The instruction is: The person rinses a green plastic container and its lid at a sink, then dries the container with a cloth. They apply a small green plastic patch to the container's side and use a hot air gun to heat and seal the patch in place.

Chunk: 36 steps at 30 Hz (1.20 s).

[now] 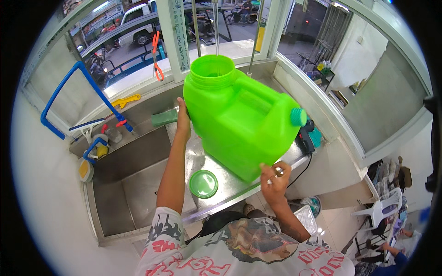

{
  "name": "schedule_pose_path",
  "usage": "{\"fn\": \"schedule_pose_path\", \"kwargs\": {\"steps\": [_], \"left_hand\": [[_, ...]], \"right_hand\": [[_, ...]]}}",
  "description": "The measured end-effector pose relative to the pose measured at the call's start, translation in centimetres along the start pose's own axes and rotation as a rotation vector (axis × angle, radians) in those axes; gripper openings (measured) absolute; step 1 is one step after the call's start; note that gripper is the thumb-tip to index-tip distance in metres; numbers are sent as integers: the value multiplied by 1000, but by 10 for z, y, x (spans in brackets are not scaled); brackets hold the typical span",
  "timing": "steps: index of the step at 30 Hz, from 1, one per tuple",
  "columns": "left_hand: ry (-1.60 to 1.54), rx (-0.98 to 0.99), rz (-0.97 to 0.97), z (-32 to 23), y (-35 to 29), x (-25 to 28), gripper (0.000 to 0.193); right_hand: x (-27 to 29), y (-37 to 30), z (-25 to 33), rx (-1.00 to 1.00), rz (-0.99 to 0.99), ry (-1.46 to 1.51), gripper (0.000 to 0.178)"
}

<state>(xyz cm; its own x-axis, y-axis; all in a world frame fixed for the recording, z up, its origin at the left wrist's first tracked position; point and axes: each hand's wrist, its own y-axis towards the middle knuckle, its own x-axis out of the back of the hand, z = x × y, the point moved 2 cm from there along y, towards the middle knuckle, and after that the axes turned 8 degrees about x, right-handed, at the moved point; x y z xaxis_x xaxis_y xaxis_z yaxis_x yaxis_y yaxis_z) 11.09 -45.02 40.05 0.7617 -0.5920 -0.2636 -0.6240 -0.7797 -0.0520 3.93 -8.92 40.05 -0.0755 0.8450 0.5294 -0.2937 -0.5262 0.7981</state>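
A large bright green plastic jug [235, 122] leans over the steel counter, its wide round mouth uncapped under a tap [216, 20]. A thin clear stream appears to run from the tap into the mouth. A teal cap [299, 117] closes the small spout beside the jug's moulded handle. My left hand [183, 120] presses against the jug's left side. At the jug's lower right edge, my right hand [275, 183] is closed, with small shiny spots at its fingers; what it holds is unclear. A round green lid [203, 184] lies on the counter below the jug.
A steel sink basin [133, 188] is at left. Along its back lie a green scouring pad [165, 117], a yellow tool [125, 100], a squeegee [86, 126] and a blue tube frame [78, 69]. Orange-handled scissors [156, 57] hang at the window. A black corded device [305, 138] sits right.
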Motion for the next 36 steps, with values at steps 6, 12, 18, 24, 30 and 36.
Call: {"fn": "schedule_pose_path", "kwargs": {"steps": [6, 12, 18, 24, 30, 36], "left_hand": [[-65, -33, 58, 15, -30, 0, 84], [-71, -202, -214, 30, -105, -57, 84], [62, -234, -244, 33, -130, -97, 81], [145, -274, -330, 28, -121, -111, 78], [263, -318, -398, 47, -162, -102, 49], [436, -18, -65, 115, -216, -154, 22]], "right_hand": [[-29, 18, -55, -249, -269, 193, 47], [-60, 94, -132, -455, -318, 427, 58], [-114, 160, -188, -480, -174, 465, 71], [-159, 194, -213, -478, -95, 600, 77], [-129, 196, -243, -203, 174, 439, 55], [18, 54, -374, -764, 116, 344, 30]]}}
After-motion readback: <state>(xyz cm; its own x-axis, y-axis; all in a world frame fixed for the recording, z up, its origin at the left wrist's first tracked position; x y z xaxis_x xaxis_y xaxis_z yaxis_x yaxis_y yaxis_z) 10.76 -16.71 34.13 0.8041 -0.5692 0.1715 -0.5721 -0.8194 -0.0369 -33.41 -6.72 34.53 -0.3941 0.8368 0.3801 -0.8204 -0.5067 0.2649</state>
